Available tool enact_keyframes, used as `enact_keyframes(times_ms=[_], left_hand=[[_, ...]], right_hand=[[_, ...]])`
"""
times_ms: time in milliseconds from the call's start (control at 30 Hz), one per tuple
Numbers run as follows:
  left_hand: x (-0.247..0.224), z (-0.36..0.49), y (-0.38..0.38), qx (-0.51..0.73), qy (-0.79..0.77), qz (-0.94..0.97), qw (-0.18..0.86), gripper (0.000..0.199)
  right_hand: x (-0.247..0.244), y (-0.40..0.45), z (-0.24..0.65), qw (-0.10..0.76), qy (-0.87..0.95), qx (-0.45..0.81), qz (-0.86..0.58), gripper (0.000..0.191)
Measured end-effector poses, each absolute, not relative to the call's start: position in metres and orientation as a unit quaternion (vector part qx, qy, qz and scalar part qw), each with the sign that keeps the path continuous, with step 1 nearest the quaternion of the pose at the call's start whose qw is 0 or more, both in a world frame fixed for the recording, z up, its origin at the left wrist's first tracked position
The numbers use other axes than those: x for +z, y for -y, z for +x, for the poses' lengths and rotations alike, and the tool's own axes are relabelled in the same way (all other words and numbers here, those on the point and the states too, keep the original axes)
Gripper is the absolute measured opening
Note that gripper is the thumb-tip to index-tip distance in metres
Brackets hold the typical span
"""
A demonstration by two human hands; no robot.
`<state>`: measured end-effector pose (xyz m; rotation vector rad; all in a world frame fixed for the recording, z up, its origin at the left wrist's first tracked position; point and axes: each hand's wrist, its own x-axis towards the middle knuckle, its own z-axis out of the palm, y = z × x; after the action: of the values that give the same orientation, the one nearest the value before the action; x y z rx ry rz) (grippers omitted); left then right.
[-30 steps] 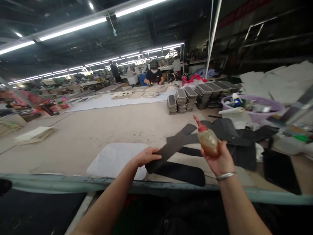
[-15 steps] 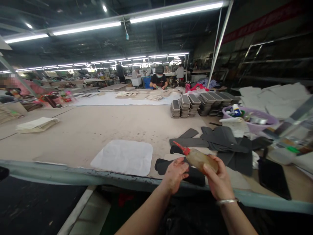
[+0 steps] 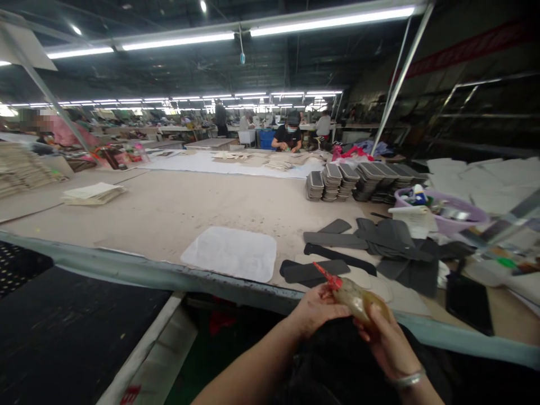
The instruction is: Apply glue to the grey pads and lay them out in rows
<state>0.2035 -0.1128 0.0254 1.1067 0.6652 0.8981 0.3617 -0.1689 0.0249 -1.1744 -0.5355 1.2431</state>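
A yellowish squeeze bottle (image 3: 358, 299) with a red pointed nozzle is held over the table's front edge, its tip toward the upper left. My right hand (image 3: 386, 337) is wrapped round the body of the bottle. At the nozzle end, my left hand (image 3: 318, 308) has its fingers closed round the bottle's red neck. Just beyond the hands lie dark grey strips (image 3: 314, 271) and pale cut pieces. A white rounded sheet (image 3: 232, 253) lies flat on the table to the left of them.
Stacks of grey-topped pieces (image 3: 332, 183) stand at the back right, beside a purple basket (image 3: 462, 216) with tools. A black tray-like object (image 3: 469, 304) lies at the right edge. Pale sheets (image 3: 93, 192) are at the left. A person (image 3: 287, 134) works across the table.
My left hand has closed on the bottle's neck; its fingers were apart before. Both hands and the bottle are lower and nearer to me. The view has shifted left.
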Motion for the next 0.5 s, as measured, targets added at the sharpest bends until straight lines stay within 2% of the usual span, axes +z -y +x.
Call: enact_keyframes(times_ms=[67, 133, 200, 267, 500], left_hand=[[0.025, 0.180, 0.101, 0.342, -0.426, 0.618, 0.566, 0.070], [0.024, 0.152, 0.083, 0.271, -0.543, 0.703, 0.370, 0.059], [0.022, 0.129, 0.064, 0.193, -0.594, 0.743, 0.240, 0.047], [0.018, 0.116, 0.048, 0.144, -0.607, 0.755, 0.201, 0.040], [0.001, 0.120, 0.026, 0.133, -0.605, 0.747, 0.239, 0.024]], right_hand=[[0.027, 0.167, 0.368, 0.651, 0.223, 0.494, -0.532, 0.072], [0.029, 0.163, 0.377, 0.677, 0.238, 0.420, -0.555, 0.072], [0.028, 0.157, 0.388, 0.681, 0.286, 0.334, -0.586, 0.070], [0.023, 0.150, 0.397, 0.667, 0.335, 0.268, -0.609, 0.067], [-0.015, 0.131, 0.406, 0.645, 0.389, 0.222, -0.620, 0.075]])
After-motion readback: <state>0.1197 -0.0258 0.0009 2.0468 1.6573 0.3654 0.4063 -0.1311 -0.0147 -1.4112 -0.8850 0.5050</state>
